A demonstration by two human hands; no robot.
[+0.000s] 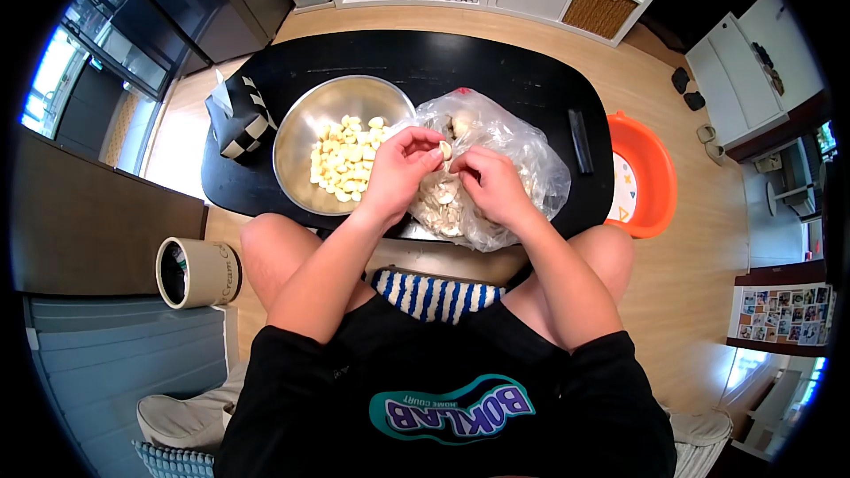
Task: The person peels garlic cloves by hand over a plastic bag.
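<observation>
Between the thumb and fingers of my left hand (409, 170) is a garlic clove (445, 150), held above an open clear plastic bag (540, 155). My right hand (490, 179) is close beside the clove with its fingers pinched together; whatever they grip is too small to make out. Inside the bag lie garlic skins and unpeeled garlic (440, 212). Left of the bag, a wide metal bowl (297, 115) holds many pale peeled garlic cloves (347, 159).
Both stand on a black low table (496, 62). A checkered tissue box (241, 119) is at its left, a dark stick-like object (580, 142) at its right. An orange tub (651, 177) sits on the floor to the right, a cream bin (199, 273) to the left.
</observation>
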